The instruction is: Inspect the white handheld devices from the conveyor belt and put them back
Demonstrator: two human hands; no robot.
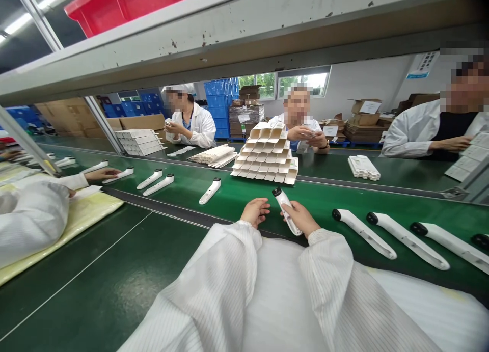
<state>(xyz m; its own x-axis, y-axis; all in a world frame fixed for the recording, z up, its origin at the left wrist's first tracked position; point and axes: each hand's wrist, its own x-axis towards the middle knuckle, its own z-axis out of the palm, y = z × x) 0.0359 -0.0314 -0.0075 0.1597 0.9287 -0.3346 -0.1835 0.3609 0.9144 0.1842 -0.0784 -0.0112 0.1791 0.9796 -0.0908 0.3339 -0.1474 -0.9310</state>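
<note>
My right hand is closed around a white wand-shaped device with a black tip, holding it over the green conveyor belt. My left hand hovers just to its left with fingers loosely curled and nothing in them. Both arms wear white coat sleeves. More of the same white devices lie on the belt: three to the right, the nearest, and several to the left, such as one.
A stack of small open white cartons stands across the belt. Three people in white coats work at the far side. A co-worker's hand reaches for a device at left. A yellow mat lies there. A metal shelf runs overhead.
</note>
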